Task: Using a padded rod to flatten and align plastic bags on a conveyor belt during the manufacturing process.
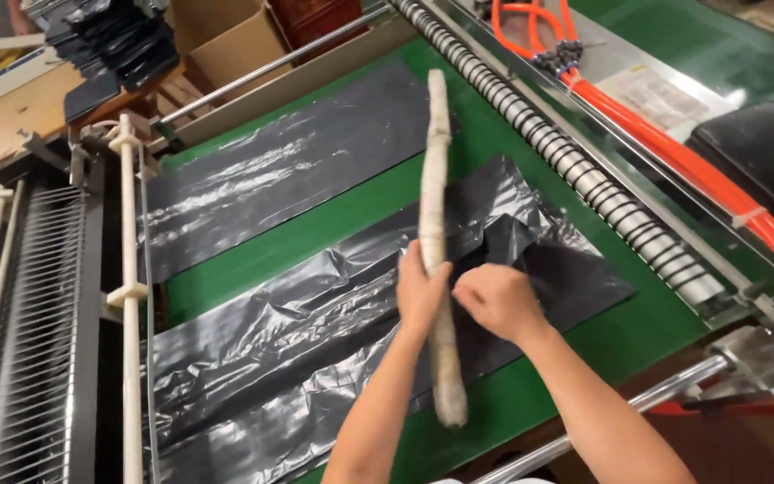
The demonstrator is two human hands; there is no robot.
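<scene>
My left hand [420, 293] grips a long pale stick wrapped in tape [434, 184], which lies lengthwise over the near stack of black plastic bags [270, 358]. My right hand [497, 300] is just right of the stick, fingers curled on the folded edge of the black bags [530, 242]. A second stack of black plastic bags [288, 170] lies farther back on the green table [351, 206].
A ribbed metal roller [575, 166] runs diagonally along the right edge of the table, with orange hoses [700, 175] beyond it. A wire rack with white posts [47, 314] stands at the left. Cardboard boxes [226, 45] and dark stacked bags [114, 40] sit at the back.
</scene>
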